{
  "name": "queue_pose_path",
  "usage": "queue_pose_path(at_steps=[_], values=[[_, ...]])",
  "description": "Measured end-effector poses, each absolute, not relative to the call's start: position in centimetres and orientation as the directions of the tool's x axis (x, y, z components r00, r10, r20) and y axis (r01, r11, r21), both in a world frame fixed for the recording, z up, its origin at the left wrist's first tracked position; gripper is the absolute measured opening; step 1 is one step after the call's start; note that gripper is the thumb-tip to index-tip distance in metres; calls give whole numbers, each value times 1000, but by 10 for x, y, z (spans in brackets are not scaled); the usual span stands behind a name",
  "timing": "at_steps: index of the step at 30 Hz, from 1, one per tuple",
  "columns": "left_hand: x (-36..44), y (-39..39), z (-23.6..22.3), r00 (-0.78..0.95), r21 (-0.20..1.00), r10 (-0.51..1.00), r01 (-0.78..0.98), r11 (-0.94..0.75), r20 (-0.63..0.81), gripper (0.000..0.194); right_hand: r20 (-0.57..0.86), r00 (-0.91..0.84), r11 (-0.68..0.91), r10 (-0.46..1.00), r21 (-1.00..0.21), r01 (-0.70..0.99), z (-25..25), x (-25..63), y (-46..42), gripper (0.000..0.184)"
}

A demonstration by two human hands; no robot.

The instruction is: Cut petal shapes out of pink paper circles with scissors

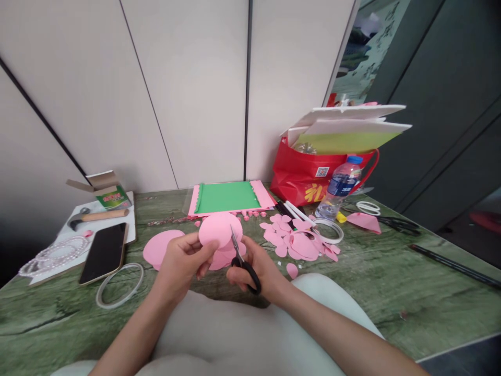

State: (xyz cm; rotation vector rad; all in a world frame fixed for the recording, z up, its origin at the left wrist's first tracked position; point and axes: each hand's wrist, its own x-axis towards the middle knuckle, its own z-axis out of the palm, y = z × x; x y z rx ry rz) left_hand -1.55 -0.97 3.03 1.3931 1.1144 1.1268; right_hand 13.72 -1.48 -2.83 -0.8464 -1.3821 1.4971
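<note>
Pink paper is sitting mid-view on my feed: the round disc (pixel 216 230) is hovering above the tabletop (pixel 407 292), and my left hand (pixel 182 257) is pinching its lower edge, thumb in front, fingers closed on the sheet. My right hand (pixel 264 266) is gripping the black-handled scissors (pixel 245 264), its fingers curling around the handles, and a blade is lying across the disc's right part; whether it is biting in, I cannot tell. More pink pieces (pixel 223 259) are resting just beyond and below the hands, and a larger pink oval (pixel 158 248) is lying left of them. To the right, flower cutouts (pixel 279 230) are clustering near 1 plastic bottle (pixel 340 188), with a red bag (pixel 289 172) standing behind.
</note>
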Motion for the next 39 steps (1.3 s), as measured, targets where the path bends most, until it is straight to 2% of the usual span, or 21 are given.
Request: queue_pose_path(at_steps=[6, 10, 16, 21, 25, 28, 36, 39], values=[[-15, -10, 33, 102, 994, 989, 20, -111, 108, 22, 58, -370, 2, 927, -989, -149, -27, 137, -16, 73], [-13, -10, 31, 152, 995, 984, -42, -90, 96, 17, 56, -383, 3, 922, -990, -138, -24, 136, -18, 66], [-13, -11, 25, 161, 993, 983, 61, -103, 92, 23, 20, -450, -42, 893, -991, -127, -23, 137, -20, 85], [-14, -12, 27, 165, 984, 984, 151, -93, 68, 25, 98, -440, 6, 893, -979, -206, -20, 138, -20, 69], [-14, -12, 27, 204, 978, 978, 190, -82, 42, 24, 152, -410, 31, 899, -957, -288, -18, 137, -19, 71], [-14, -12, 27, 209, 980, 977, 182, -85, 46, 23, 149, -405, 35, 902, -961, -275, -20, 137, -18, 72], [-14, -11, 27, 209, 986, 976, 142, -83, 52, 19, 181, -408, 64, 895, -957, -283, -19, 138, -19, 59], [-16, -11, 26, 207, 986, 976, 139, -96, 66, 18, 159, -404, 65, 901, -969, -238, -18, 138, -19, 54]])
